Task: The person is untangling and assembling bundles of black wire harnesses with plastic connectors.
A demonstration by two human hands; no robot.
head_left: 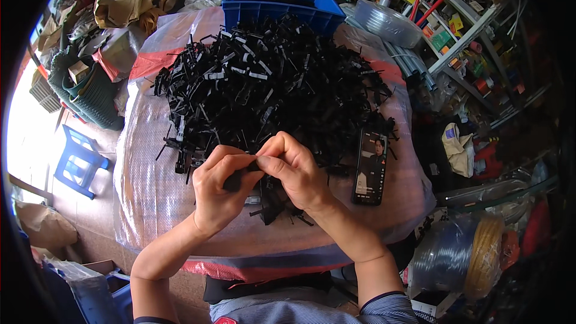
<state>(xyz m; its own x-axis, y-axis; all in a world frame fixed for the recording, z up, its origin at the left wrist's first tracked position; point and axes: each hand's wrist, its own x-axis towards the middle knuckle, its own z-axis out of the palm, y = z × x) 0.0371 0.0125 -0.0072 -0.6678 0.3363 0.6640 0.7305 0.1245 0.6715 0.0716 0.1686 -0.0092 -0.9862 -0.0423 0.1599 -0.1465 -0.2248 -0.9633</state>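
Observation:
Both my hands meet over the near edge of a big heap of black plastic parts [264, 78], many with thin stems. My left hand [221, 180] is closed around a small black part [235, 181], mostly hidden by the fingers. At its upper end, my right hand [293, 171] pinches with thumb and forefinger; what lies between those fingertips is too small to make out. Below the hands, a few more black parts lie loose on the pale woven sheet [156, 204] that covers the work surface.
A phone [370, 168] with a lit screen lies right of the heap. Behind the heap stands a blue bin [282, 9]. At left are a blue stool [81, 159] and a dark green basket [90, 93]. Coiled clear tubing [390, 23] and wrapped spools [453, 255] crowd the right.

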